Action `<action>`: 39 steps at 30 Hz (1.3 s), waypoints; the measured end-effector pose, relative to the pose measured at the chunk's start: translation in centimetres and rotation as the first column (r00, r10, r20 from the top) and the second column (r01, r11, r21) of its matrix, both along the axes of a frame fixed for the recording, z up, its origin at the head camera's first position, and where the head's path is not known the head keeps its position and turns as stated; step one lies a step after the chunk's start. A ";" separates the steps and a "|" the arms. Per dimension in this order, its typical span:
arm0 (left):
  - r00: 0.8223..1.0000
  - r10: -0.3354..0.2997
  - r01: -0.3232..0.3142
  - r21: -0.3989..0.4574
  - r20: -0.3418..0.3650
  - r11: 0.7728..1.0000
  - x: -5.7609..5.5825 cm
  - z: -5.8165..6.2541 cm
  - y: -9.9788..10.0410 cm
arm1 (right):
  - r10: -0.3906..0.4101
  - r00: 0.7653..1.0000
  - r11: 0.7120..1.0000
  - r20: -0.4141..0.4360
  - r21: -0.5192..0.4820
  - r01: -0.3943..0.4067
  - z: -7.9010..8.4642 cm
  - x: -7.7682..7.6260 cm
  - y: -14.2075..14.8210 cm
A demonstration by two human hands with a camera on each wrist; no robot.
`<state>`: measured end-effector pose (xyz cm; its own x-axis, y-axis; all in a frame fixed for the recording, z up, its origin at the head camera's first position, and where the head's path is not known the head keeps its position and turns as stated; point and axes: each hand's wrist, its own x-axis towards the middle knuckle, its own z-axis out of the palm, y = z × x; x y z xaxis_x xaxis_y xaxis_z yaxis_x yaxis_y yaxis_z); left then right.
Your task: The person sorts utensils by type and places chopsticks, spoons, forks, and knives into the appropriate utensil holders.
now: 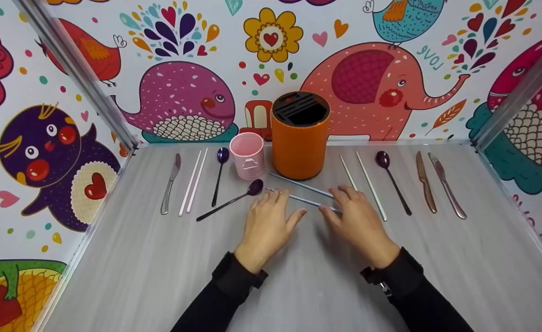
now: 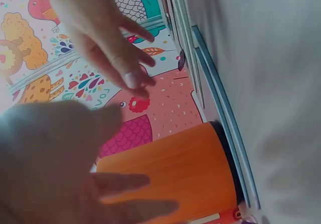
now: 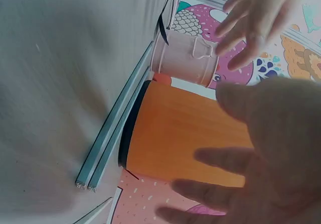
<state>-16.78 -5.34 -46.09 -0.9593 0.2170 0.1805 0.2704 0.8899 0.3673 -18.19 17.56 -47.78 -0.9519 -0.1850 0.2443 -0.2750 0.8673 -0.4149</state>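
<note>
Two blue chopsticks (image 1: 300, 185) lie on the table in front of an orange knife block (image 1: 298, 150) with a black slotted top. My left hand (image 1: 266, 223) is over their left ends, fingers spread, next to a dark purple spoon (image 1: 255, 186). Over their right ends is my right hand (image 1: 360, 226), its fingers loosely extended. Both wrist views show the hands raised off the table, apart from the chopsticks (image 3: 115, 116) and holding nothing. A pink cup (image 1: 247, 159) stands left of the block. The hands partly cover the chopsticks in the head view.
At left lie a table knife (image 1: 171, 182), pink-white chopsticks (image 1: 191, 186) and another spoon (image 1: 223, 156). To the right are pale chopsticks (image 1: 372, 186), a dark spoon (image 1: 382, 159) and two knives (image 1: 425, 182). Patterned walls (image 1: 183, 99) enclose the table's back and sides.
</note>
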 end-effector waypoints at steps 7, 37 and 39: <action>0.992 0.030 -0.011 0.156 -0.119 0.988 -1.4 -0.2 -0.1 | -0.011 1.000 0.997 0.006 -0.078 0.011 0.3 -1.9 2.2; 0.978 0.206 -0.152 0.576 -0.030 0.803 -13.8 4.7 4.1 | -0.102 0.980 0.981 0.171 0.182 0.070 -1.8 -11.9 6.1; 0.981 0.195 -0.153 0.597 -0.006 0.787 -14.0 4.4 4.2 | -0.104 0.977 0.982 0.185 0.172 0.073 -1.7 -11.9 6.1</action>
